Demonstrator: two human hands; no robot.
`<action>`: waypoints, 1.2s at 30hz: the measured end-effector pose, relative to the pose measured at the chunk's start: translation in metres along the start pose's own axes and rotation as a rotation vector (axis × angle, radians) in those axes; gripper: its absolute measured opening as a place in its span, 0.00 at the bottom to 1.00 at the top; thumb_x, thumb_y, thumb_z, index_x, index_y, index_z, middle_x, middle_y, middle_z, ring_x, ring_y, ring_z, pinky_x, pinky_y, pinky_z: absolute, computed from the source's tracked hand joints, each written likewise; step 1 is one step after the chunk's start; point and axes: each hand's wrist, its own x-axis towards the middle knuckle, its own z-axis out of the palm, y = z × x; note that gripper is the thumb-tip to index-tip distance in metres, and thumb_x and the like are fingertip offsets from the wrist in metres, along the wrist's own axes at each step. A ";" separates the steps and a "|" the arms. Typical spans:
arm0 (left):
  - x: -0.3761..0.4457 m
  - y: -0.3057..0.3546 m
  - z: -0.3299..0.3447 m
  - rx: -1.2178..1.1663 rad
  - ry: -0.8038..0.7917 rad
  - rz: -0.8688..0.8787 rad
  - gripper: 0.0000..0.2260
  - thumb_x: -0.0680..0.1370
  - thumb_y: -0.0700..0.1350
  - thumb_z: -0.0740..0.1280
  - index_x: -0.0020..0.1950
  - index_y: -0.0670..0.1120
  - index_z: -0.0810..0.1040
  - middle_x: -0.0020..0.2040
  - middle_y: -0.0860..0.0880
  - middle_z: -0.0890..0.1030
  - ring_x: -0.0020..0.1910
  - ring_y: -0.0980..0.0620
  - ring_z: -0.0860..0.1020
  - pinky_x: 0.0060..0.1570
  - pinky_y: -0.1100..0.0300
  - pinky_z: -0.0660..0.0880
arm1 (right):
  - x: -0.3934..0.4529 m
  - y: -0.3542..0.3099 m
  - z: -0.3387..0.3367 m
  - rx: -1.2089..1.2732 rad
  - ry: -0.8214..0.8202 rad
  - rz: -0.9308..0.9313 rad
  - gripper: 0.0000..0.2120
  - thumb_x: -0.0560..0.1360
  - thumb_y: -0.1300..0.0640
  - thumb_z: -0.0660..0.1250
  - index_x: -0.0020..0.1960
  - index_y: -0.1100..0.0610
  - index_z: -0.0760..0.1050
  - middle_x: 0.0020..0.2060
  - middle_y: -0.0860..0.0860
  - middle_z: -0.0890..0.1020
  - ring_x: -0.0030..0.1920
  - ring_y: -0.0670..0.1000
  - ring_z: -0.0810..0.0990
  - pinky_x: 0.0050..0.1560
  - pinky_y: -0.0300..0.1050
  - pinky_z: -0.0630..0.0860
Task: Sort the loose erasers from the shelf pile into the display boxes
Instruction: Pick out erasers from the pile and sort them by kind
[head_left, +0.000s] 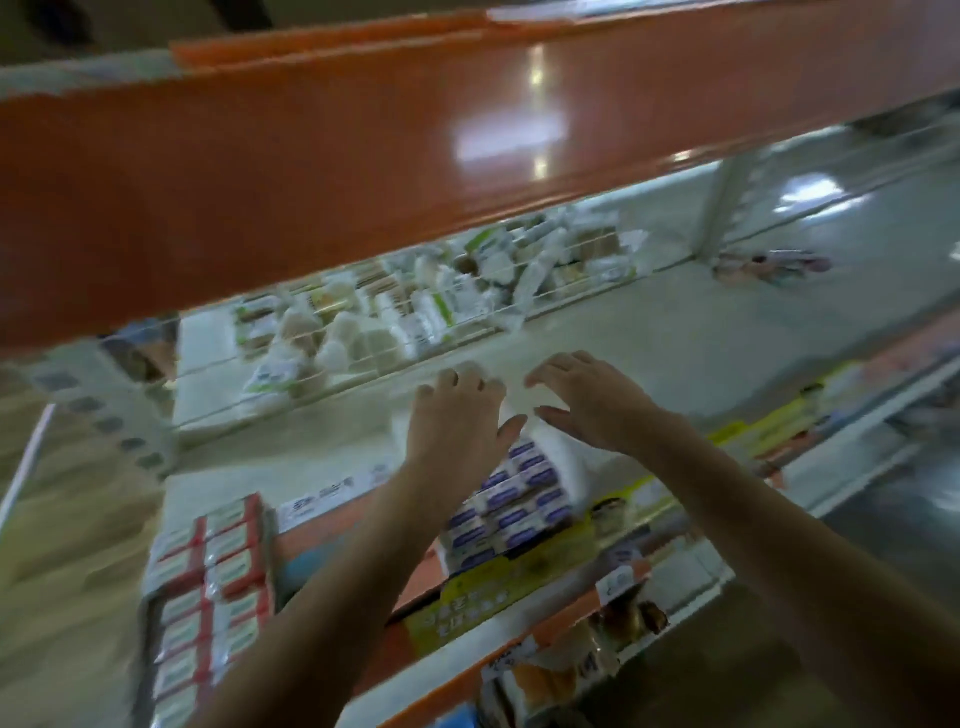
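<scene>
Both the left hand (457, 415) and right hand (597, 405) are hovering open-fingered, holding nothing, over the purple-labelled display box (514, 504); reaching for the eraser pile (415, 306) seemingly comes next.

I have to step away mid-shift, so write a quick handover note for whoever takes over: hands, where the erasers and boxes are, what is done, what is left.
Left hand: open, fingers spread, holding nothing, over the far end of the purple-label box.
Right hand: open, empty, beside it.
Loose eraser pile: at the back of the shelf, behind wire dividers, still large.
Purple-label box: at the shelf's front edge, rows look nearly full.
Red-label box: farther left, also well filled.
Left to do: most of the pile still needs sorting. The frame is blurred, so check the labels before placing.
</scene>
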 end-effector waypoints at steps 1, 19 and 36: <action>0.015 0.015 0.002 -0.017 -0.024 0.048 0.21 0.78 0.61 0.56 0.66 0.51 0.71 0.62 0.47 0.73 0.62 0.46 0.70 0.57 0.50 0.69 | -0.006 0.016 -0.004 -0.019 -0.001 0.057 0.19 0.78 0.50 0.61 0.67 0.53 0.68 0.64 0.52 0.71 0.64 0.54 0.68 0.63 0.50 0.68; 0.228 0.330 0.057 -0.220 -0.132 0.264 0.19 0.78 0.56 0.59 0.66 0.49 0.70 0.63 0.46 0.70 0.62 0.45 0.69 0.57 0.50 0.71 | -0.135 0.349 -0.045 0.047 0.005 0.536 0.22 0.78 0.50 0.60 0.70 0.55 0.64 0.67 0.56 0.69 0.67 0.57 0.66 0.66 0.50 0.63; 0.443 0.359 0.098 -0.288 -0.019 0.107 0.17 0.78 0.47 0.63 0.66 0.45 0.71 0.61 0.43 0.75 0.59 0.44 0.73 0.54 0.53 0.71 | -0.022 0.521 -0.062 0.014 0.010 0.424 0.23 0.77 0.55 0.62 0.71 0.57 0.63 0.66 0.56 0.68 0.65 0.57 0.67 0.65 0.51 0.67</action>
